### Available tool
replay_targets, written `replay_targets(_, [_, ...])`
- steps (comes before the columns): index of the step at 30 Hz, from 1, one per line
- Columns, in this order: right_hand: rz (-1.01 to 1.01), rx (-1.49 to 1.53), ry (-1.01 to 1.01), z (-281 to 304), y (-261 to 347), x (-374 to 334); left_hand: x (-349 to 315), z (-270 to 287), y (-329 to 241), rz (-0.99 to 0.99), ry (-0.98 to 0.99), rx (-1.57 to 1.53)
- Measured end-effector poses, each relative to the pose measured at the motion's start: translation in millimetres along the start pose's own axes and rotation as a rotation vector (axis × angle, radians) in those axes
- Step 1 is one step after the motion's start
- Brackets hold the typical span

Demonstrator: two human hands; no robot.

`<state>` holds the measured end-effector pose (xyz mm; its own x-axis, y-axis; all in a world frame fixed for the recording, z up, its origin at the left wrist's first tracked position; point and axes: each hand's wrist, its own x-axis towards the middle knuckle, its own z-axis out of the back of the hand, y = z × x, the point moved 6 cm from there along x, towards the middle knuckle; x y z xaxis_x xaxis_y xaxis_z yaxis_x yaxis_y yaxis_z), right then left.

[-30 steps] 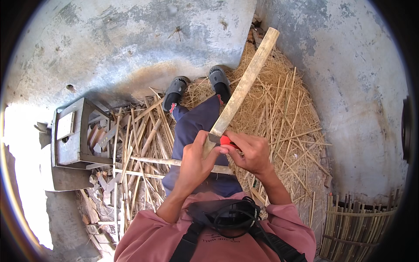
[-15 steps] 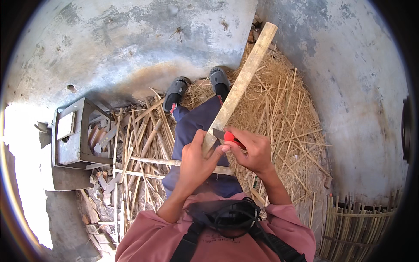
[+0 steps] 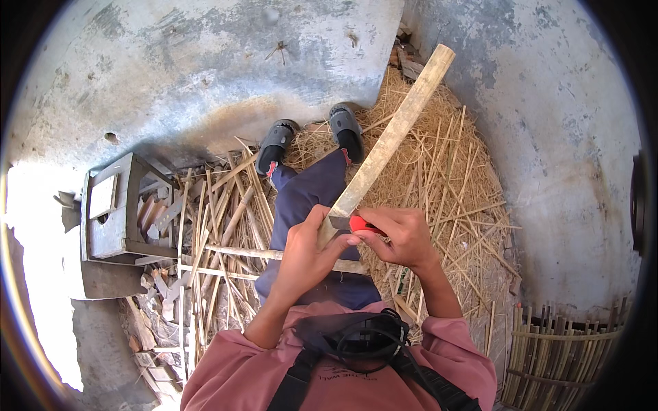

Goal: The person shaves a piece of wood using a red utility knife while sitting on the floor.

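Shaving in progress: your left hand (image 3: 305, 257) grips the bamboo slat (image 3: 391, 137) angled over your lap; your right hand (image 3: 404, 236) closes on the red-handled knife (image 3: 360, 224). Next stroke needs steady blade pressure.

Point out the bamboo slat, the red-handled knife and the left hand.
bamboo slat (image 3: 397, 130), head view, mid-length of its pale face.
red-handled knife (image 3: 359, 224), head view, red handle.
left hand (image 3: 308, 253), head view, back of hand.

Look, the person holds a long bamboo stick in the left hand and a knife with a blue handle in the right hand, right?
Not quite. The head view shows the knife's handle is red, not blue. The rest fits: the left hand grips the long bamboo stick, and the right hand holds the knife.
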<state>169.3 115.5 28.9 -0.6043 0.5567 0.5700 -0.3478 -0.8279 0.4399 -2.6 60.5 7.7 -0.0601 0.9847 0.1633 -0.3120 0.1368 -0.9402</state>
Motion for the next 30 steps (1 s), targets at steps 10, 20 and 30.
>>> replay_targets(10, [-0.013, -0.055, -0.068, 1, 11, 2, -2, 0, 0, -0.043, -0.099, 0.01])
replay_targets(20, [-0.054, -0.105, -0.094, -3, 13, -2, -3, 0, -7, 0.053, -0.058, 0.089])
replay_targets(30, [-0.079, -0.122, -0.142, -6, 12, -4, -2, 0, -2, 0.062, -0.103, 0.137])
